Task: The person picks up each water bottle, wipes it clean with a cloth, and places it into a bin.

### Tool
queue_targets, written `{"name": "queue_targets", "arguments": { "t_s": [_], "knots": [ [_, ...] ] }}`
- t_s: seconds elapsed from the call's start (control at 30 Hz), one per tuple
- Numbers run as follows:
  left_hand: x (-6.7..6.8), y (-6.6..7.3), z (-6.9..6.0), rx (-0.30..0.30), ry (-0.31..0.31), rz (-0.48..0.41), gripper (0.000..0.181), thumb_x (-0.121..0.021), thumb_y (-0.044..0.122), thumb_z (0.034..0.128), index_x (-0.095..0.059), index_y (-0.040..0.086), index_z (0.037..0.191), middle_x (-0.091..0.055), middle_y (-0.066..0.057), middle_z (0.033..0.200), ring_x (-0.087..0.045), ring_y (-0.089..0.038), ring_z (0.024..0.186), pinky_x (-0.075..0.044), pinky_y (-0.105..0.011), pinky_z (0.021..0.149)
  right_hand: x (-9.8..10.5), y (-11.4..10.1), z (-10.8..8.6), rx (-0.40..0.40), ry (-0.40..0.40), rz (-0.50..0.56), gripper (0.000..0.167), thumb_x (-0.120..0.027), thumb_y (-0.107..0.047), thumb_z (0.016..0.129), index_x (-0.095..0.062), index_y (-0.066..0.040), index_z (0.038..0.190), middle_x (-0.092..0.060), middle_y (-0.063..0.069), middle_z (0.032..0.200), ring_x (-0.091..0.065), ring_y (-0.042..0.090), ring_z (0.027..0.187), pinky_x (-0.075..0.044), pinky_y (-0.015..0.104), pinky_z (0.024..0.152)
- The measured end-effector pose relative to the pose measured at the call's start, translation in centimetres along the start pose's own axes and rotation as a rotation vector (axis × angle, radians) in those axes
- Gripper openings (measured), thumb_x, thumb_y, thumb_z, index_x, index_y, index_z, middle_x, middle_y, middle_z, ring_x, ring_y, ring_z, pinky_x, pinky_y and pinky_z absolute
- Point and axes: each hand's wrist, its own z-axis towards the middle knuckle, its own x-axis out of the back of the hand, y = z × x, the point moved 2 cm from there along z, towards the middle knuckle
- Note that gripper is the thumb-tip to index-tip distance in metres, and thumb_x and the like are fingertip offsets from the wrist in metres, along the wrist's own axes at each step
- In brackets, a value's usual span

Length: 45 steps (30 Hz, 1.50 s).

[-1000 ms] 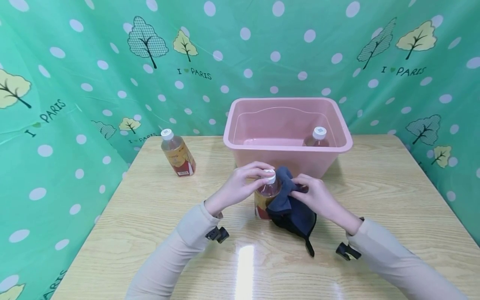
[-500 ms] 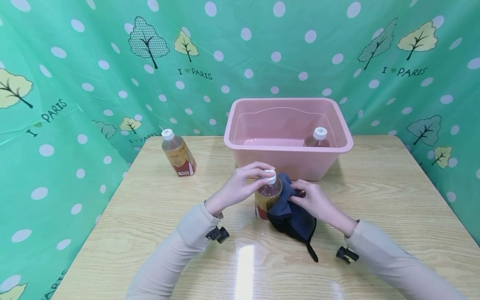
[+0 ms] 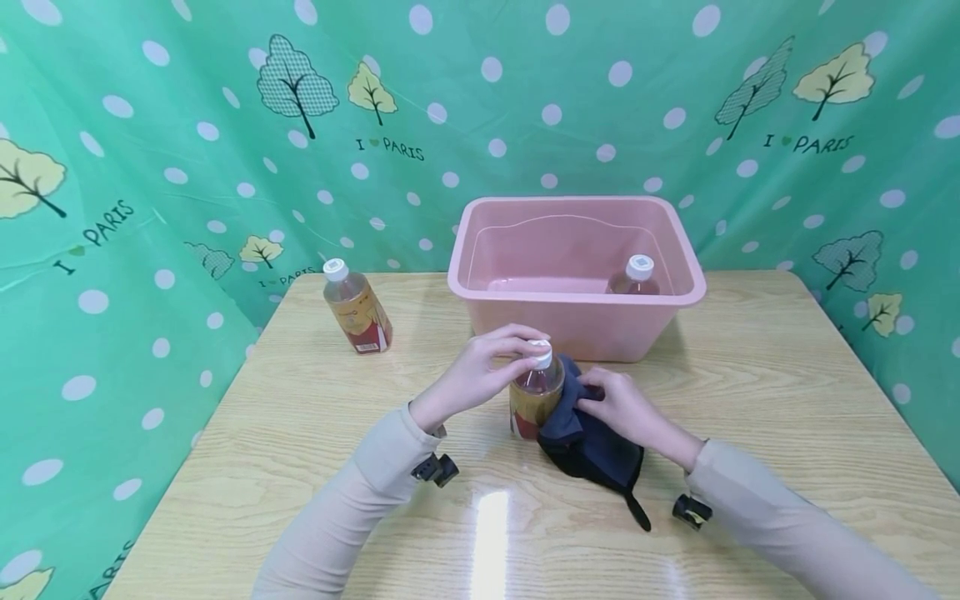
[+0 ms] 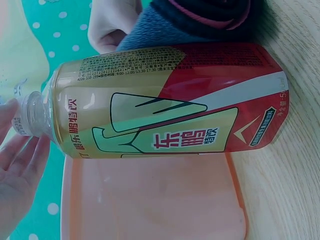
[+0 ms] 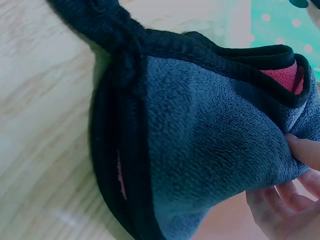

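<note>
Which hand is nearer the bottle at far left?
Left. The left hand, gripping a white cap, is right of that bottle; the right hand, pinching the cloth, is farther right.

Head view: from above the near, 6 o'clock side of the table (image 3: pixel 255 450), facing forward and down; farthest off and widest, with the curtain (image 3: pixel 480 108) at 12 o'clock.
Left wrist view: close to the bottle (image 4: pixel 165 105), facing forward, rolled about a quarter turn; cap toward 9 o'clock, left hand (image 4: pixel 20 175) at 8, table at 3.
Right wrist view: very close to the dark fabric piece (image 5: pixel 210 135), also rolled; right hand (image 5: pixel 295 215) at 4 o'clock, curtain at 2.
Head and left wrist share: bottle, pink bin (image 3: pixel 600 325).
Both wrists share: right hand, fabric piece.
</note>
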Motion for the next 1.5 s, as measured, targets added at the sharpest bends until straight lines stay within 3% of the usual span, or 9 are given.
{"name": "queue_targets", "arguments": {
  "t_s": [0.37, 0.67, 1.07, 1.5],
  "knots": [
    [0.0, 0.1, 0.0, 0.024, -0.005, -0.013, 0.018, -0.059, 0.002, 0.0827, -0.065, 0.0, 0.099, -0.059, -0.009, 0.109, -0.054, -0.014, 0.103, -0.045, -0.023, 0.086, -1.1, 0.9, -0.2, -0.039, -0.059, -0.042, 0.019, -0.067, 0.0, 0.074, -0.064, 0.006, 0.092, -0.063, 0.013, 0.089, -0.06, 0.026, 0.085, -0.05, 0.04, 0.074],
    [-0.1, 0.0, -0.1, 0.021, -0.004, -0.004, 0.018, -0.059, 0.001, 0.0824, -0.065, 0.0, 0.099, -0.059, -0.01, 0.109, -0.054, -0.014, 0.103, -0.045, -0.023, 0.086, -1.1, 0.9, -0.2, -0.039, -0.062, -0.049, 0.018, -0.067, -0.001, 0.074, -0.064, 0.004, 0.091, -0.063, 0.011, 0.087, -0.06, 0.025, 0.085, -0.049, 0.04, 0.074],
    [-0.1, 0.2, 0.0, 0.001, 0.002, -0.01, 0.018, -0.059, 0.0, 0.0821, -0.065, -0.002, 0.099, -0.059, -0.011, 0.108, -0.055, -0.015, 0.102, -0.046, -0.023, 0.085, 0.2, -0.4, -0.2, 0.016, 0.008, -0.006, 0.018, -0.068, 0.004, 0.071, -0.065, 0.004, 0.088, -0.063, 0.011, 0.085, -0.06, 0.024, 0.081, -0.051, 0.039, 0.071],
    [-0.1, 0.0, 0.0, -0.011, 0.006, 0.002, 0.018, -0.06, 0.001, 0.0816, -0.065, -0.002, 0.099, -0.059, -0.012, 0.107, -0.054, -0.015, 0.103, -0.046, -0.023, 0.085, 2.1, -2.0, 0.0, 0.066, 0.103, 0.048, 0.017, -0.068, 0.008, 0.07, -0.065, 0.004, 0.087, -0.059, 0.005, 0.077, -0.053, 0.015, 0.07, -0.051, 0.031, 0.059]
  ]
}}
